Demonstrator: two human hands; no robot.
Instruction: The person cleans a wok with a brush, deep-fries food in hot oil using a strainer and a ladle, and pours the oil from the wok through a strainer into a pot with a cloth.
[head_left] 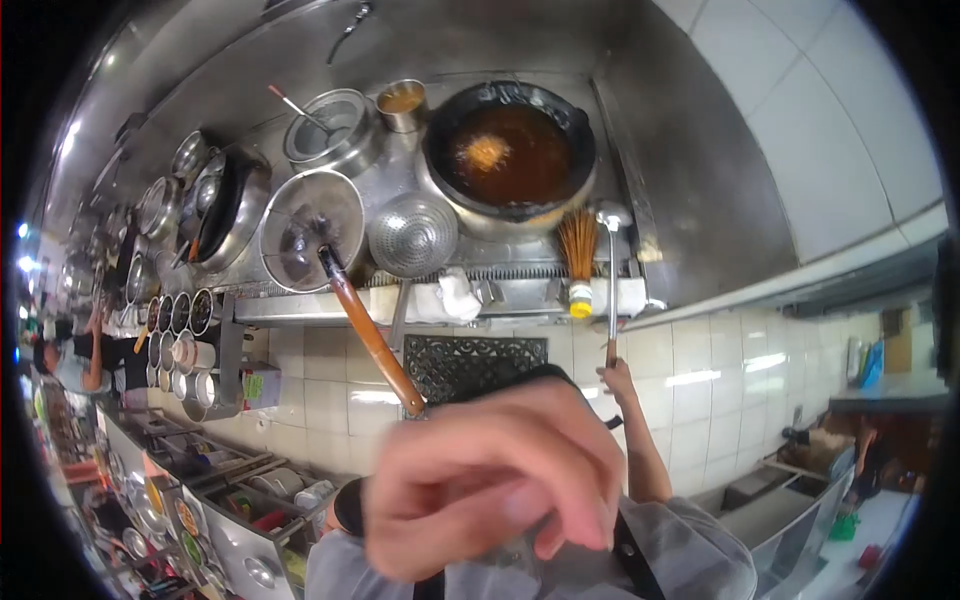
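Observation:
My left hand (495, 475) is large and slightly blurred, raised close to the camera. Its fingers are curled in, and I see nothing in them. My right hand (618, 380) grips the handle end of a long metal ladle (613, 280), whose bowl rests at the stove's front right. Beside the ladle lies a bamboo brush (578, 248) with a yellow end. Behind them, a black wok (436, 160) contains reddish-brown liquid (520, 150) with a pale orange clump (484, 153) floating in it. Behind my left hand ends the wooden handle of a large strainer (312, 225).
A perforated skimmer (413, 235) lies left of the wok, near a white cloth (458, 295). Behind are a metal pot (330, 130) and a small metal container (402, 106). Seasoning tubs (180, 340) stand left. A dark mat (475, 362) covers part of the floor. Another person (85, 360) is far left.

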